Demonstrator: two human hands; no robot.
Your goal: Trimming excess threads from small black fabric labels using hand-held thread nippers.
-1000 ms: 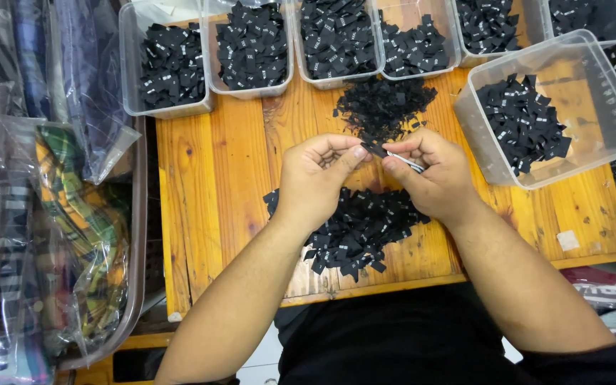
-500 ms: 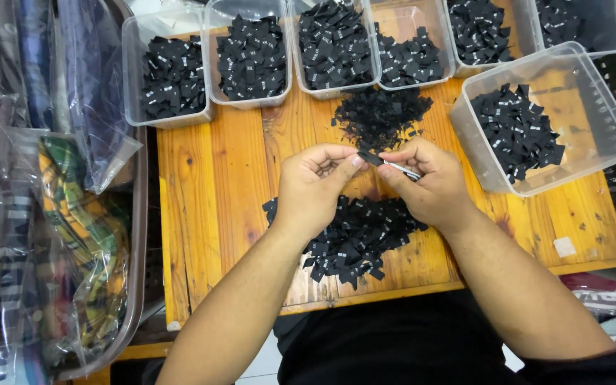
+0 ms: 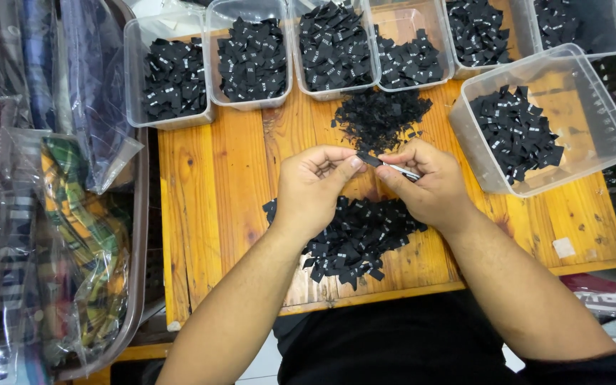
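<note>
Tubs (image 3: pixel 247 100) behind hands, label pile (image 3: pixel 354 239) underneath.

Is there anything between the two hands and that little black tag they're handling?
Nothing visible. The left hand and right hand both pinch the small black tag directly at their fingertips, above the wooden table. A thin silvery tool lies in the right hand beside it, not between.

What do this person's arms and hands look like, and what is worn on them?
Both forearms are bare from the elbow down. The left hand and right hand wear no gloves, and no rings or watch show. A dark sleeve covers the right upper arm, matching the dark top.
</note>
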